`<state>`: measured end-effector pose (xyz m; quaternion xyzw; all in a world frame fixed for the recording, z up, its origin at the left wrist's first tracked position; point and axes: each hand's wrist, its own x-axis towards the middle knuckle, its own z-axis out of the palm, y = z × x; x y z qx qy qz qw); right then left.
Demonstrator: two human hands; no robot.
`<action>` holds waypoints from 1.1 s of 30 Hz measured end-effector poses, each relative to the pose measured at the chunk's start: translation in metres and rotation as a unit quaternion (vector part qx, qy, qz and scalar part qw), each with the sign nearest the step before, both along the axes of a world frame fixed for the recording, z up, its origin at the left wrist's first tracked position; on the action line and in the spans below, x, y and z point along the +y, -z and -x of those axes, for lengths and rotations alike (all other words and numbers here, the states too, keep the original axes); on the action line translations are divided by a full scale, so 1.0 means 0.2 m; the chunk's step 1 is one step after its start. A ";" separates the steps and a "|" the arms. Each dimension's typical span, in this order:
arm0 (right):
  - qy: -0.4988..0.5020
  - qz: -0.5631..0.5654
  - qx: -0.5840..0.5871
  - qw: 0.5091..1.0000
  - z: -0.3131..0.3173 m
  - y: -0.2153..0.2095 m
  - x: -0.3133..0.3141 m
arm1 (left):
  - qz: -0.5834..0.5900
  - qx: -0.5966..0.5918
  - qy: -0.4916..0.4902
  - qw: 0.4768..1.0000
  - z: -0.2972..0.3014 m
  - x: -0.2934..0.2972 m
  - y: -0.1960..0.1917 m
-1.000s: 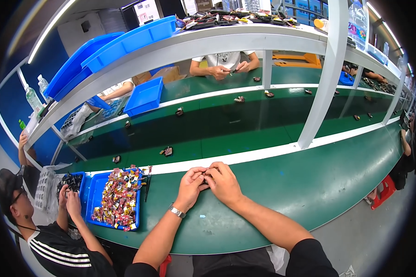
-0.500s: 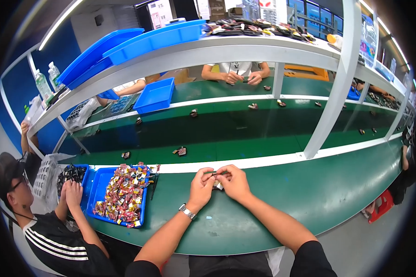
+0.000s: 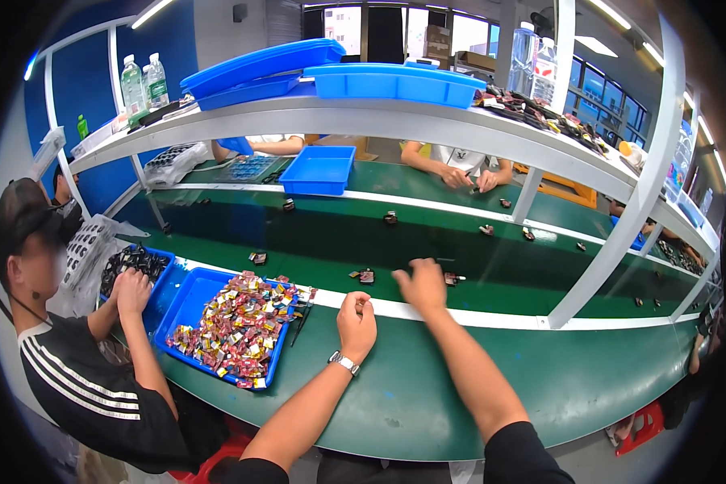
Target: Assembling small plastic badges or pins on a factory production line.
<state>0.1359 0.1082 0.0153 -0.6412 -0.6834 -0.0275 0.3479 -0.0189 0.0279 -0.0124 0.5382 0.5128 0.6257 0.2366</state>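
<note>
My left hand rests as a closed fist on the green table edge, a watch on its wrist; nothing shows in it. My right hand is stretched forward over the dark green belt with its fingers apart and empty. A small dark part lies on the belt just right of that hand, and another small part lies just left of it. A blue tray heaped with small colourful parts stands left of my left hand.
A person in a black striped shirt sits at my left, hands in a blue tray of black parts. More small parts ride the belt. Other people work across it. A white slanted post and a shelf with blue trays stand ahead.
My hands were joined at the table edge; the right hand has now moved forward over the belt with its fingers spread, while the left stays back as a fist.
</note>
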 end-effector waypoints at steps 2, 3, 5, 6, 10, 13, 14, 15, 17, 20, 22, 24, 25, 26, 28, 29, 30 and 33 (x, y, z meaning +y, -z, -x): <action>-0.016 0.032 0.015 0.999 0.25 0.07 -0.02 | -0.011 -0.017 -0.003 1.000 0.01 0.01 0.03; -0.007 0.056 0.010 0.998 0.35 0.08 -0.01 | -0.023 -0.031 -0.007 0.999 0.03 0.02 0.03; 0.014 0.066 0.015 0.998 0.40 0.11 0.05 | -0.018 -0.052 -0.002 0.998 0.00 0.03 0.03; 0.032 0.076 0.019 0.996 0.39 0.12 0.08 | -0.012 -0.058 -0.005 0.998 -0.01 0.04 0.02; -0.107 0.075 0.145 0.981 0.21 0.14 0.03 | 0.006 -0.078 -0.006 0.997 0.01 0.06 0.06; -0.257 0.055 0.151 0.953 -0.03 0.09 -0.22 | 0.005 -0.071 -0.010 0.997 0.06 0.05 0.08; -0.252 0.056 0.151 0.954 -0.11 0.07 -0.31 | 0.035 -0.094 0.054 0.993 0.07 0.04 0.05; -0.276 0.080 0.150 0.946 -0.19 0.04 -0.40 | 0.067 -0.116 0.121 0.983 0.06 0.03 0.02; -0.309 0.119 0.166 0.929 -0.27 -0.02 -0.59 | 0.153 -0.106 0.304 0.934 0.05 0.00 -0.03; -0.324 0.080 0.130 0.934 -0.36 -0.03 -0.68 | 0.223 -0.026 0.445 0.867 -0.07 -0.04 -0.07; -0.339 0.086 0.110 0.931 -0.34 -0.04 -0.67 | 0.241 -0.039 0.479 0.843 -0.07 -0.05 -0.08; -0.364 0.067 0.109 0.923 -0.30 -0.03 -0.66 | 0.257 -0.083 0.485 0.832 0.00 -0.06 -0.07; -0.361 0.046 0.112 0.925 -0.29 -0.01 -0.66 | 0.251 -0.085 0.480 0.836 0.01 -0.06 -0.06; -0.352 0.031 0.120 0.928 -0.29 0.01 -0.67 | 0.255 -0.088 0.458 0.847 -0.01 -0.07 -0.07; -0.366 -0.042 0.119 0.922 -0.32 0.01 -0.67 | 0.250 -0.104 0.432 0.860 -0.06 -0.07 -0.07; -0.344 -0.078 0.119 0.928 -0.31 0.01 -0.68 | 0.245 -0.116 0.426 0.863 -0.07 -0.07 -0.07; -0.332 -0.092 0.122 0.931 -0.32 0.00 -0.69 | 0.246 -0.131 0.404 0.871 -0.11 -0.09 -0.11; -0.317 -0.103 0.115 0.936 -0.32 0.01 -0.70 | 0.253 -0.132 0.374 0.882 -0.11 -0.10 -0.12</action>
